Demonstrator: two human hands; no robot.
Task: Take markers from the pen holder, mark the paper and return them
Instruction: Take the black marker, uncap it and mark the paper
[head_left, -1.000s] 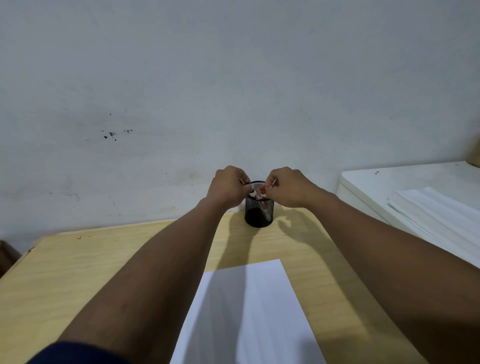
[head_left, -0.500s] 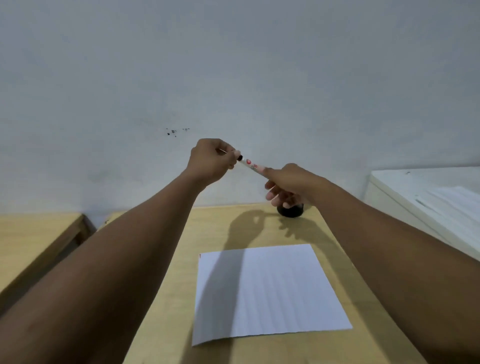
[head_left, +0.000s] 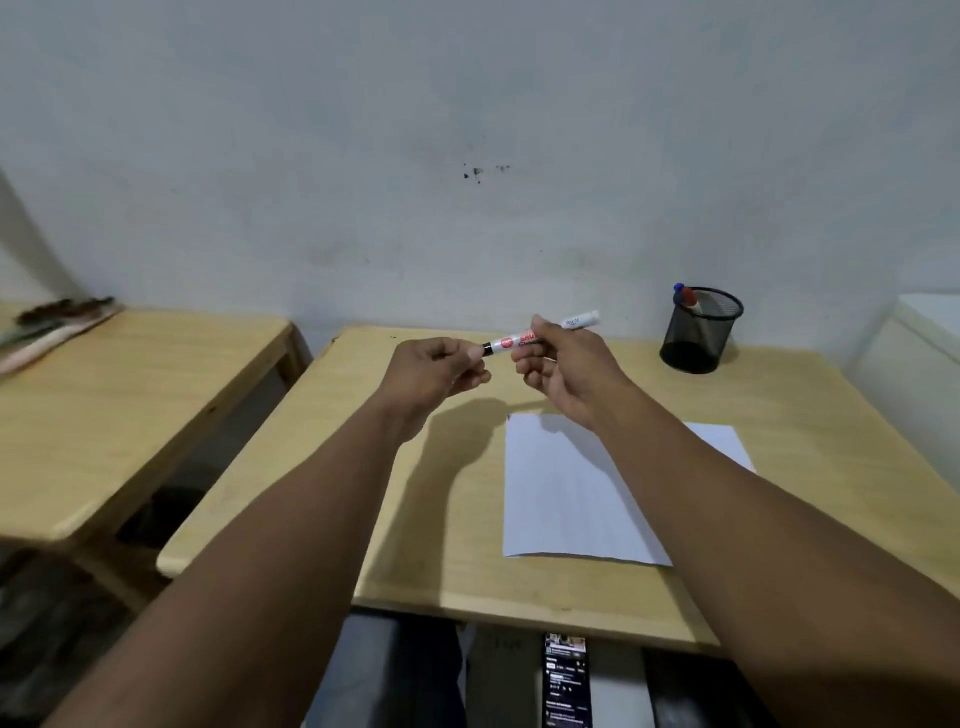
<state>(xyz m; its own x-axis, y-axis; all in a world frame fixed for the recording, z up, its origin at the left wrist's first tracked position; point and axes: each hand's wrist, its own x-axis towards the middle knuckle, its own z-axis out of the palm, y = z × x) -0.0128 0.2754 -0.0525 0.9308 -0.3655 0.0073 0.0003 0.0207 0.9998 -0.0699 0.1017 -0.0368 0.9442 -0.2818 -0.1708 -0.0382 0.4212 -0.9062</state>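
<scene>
A: Surface, room?
B: I see a light wood desk (head_left: 810, 415) mid-frame against a pale scuffed wall (head_left: 363, 130), second table (head_left: 104, 395) at left.
A: Containers?
B: Black mesh pen holder (head_left: 701, 332) upper right, one capped marker inside (head_left: 688, 300).
A: Marker, hands?
B: White marker (head_left: 540, 336) held level at centre. Left hand (head_left: 436, 371) pinches its dark end, right hand (head_left: 566, 369) grips the barrel. Paper (head_left: 566, 493) below.

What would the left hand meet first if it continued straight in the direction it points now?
Probably the right hand: the left hand points along the white marker with red label that both hold. Depth looks similar.
</scene>
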